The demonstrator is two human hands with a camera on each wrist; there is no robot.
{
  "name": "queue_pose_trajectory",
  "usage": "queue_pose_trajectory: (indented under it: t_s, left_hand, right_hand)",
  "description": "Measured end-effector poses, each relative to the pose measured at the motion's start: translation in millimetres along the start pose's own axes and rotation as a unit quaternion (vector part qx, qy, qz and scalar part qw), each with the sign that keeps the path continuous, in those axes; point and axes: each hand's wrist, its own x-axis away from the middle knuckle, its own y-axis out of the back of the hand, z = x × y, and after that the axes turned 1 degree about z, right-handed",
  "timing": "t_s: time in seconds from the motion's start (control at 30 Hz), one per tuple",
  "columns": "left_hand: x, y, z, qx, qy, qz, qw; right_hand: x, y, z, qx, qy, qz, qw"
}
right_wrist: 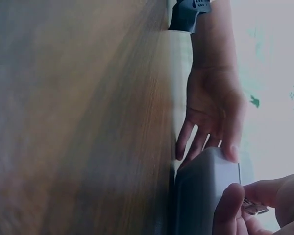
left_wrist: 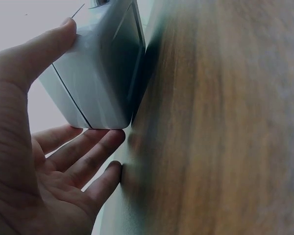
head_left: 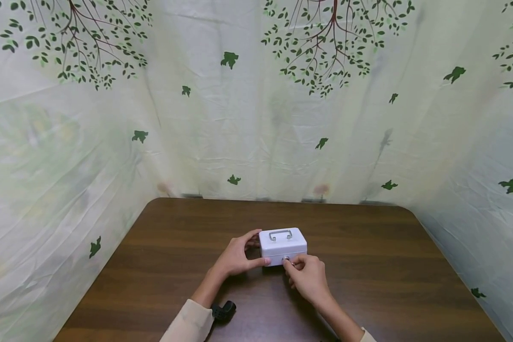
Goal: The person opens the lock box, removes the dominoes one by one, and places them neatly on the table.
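Observation:
A small white cash box [head_left: 283,244] with a folding metal handle [head_left: 280,235] on its lid is at the middle of the table, its lid closed. My left hand [head_left: 236,256] holds its left side, thumb on the front face and fingers around the far side. In the left wrist view the box's dark underside [left_wrist: 123,58] shows, tilted up from the wood. At the front lock [head_left: 286,258], my right hand [head_left: 309,278] pinches a small metal key [right_wrist: 255,208] between thumb and forefinger. The fingers hide most of the key and part of the lock.
The brown wooden table [head_left: 175,228] has rounded far corners. A pale curtain [head_left: 248,118] printed with leaves and branches hangs behind it and along both sides. A black wrist camera [head_left: 224,311] is strapped to the left wrist near the cream sleeve.

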Motion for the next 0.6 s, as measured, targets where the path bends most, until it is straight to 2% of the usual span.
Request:
queue_pose_trajectory:
  t_s: [0.13, 0.27, 0.47, 0.6]
  left_hand:
    - [0.5, -0.1, 0.5, 0.002, -0.002, 0.0, 1.0]
    - [0.8, -0.5, 1.5, 0.004, -0.003, 0.001, 1.0]
    - [0.8, 0.0, 1.4, 0.009, -0.002, 0.003, 1.0]
    - [0.2, 0.6, 1.5, 0.013, -0.003, 0.005, 0.9999]
  right_hand:
    - [0.0, -1.0, -1.2, -0.026, -0.022, 0.01, 0.9994]
    - [-1.1, -2.2, -3.1, -0.089, -0.055, 0.027, 0.9941]
    - [-1.7, -2.5, -2.3, -0.199, -0.088, 0.048, 0.9749]
    - [-1.6, -2.5, -1.3, -0.243, -0.105, 0.061, 0.9625]
